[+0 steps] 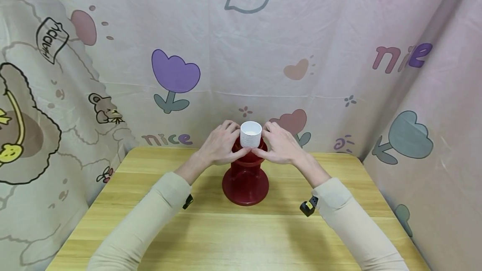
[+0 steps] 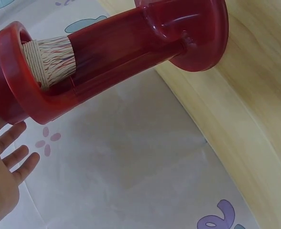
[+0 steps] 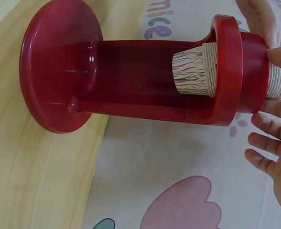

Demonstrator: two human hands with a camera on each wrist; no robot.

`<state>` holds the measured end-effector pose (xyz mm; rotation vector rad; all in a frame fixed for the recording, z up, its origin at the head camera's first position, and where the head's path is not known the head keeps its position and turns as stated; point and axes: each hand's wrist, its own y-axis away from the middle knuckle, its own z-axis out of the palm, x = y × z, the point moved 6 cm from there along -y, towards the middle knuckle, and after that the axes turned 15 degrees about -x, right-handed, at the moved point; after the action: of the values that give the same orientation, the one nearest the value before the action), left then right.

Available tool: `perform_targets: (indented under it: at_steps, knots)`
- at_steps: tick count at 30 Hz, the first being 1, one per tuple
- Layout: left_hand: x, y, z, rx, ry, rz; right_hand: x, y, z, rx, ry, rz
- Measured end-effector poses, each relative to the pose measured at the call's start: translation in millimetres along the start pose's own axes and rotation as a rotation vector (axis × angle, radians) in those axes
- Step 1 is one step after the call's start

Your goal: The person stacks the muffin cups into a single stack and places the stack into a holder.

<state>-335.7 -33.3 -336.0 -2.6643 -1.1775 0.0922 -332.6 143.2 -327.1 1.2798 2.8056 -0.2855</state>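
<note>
A red cup dispenser [image 1: 246, 187] stands upright on its round base, with a stack of white paper cups [image 1: 250, 139] rising from its top. Patterned cup sides [image 3: 194, 71] show through the gap below the dispenser's collar [image 3: 253, 71]. From the left, my left hand [image 1: 222, 143] holds the stack just above the collar. My right hand [image 1: 280, 143] holds it from the right, and both thumbs meet in front. In the wrist views the outer fingers of each hand spread away from the collar. The left hand's grip is partly cut off in its wrist view.
The dispenser stands near the back of a wooden table [image 1: 241, 237]. A printed cloth curtain [image 1: 226, 53] hangs behind it and along both sides. Small dark devices, such as the right wrist camera [image 1: 308, 206], hang below the cuffs.
</note>
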Motion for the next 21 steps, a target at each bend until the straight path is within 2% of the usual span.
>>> perform_targets:
  at_steps: [21]
  knots:
    - [-2.1,-1.2,6.0,-0.054,0.041,-0.025,2.0,-3.4,6.1,-0.048,-0.019,0.034]
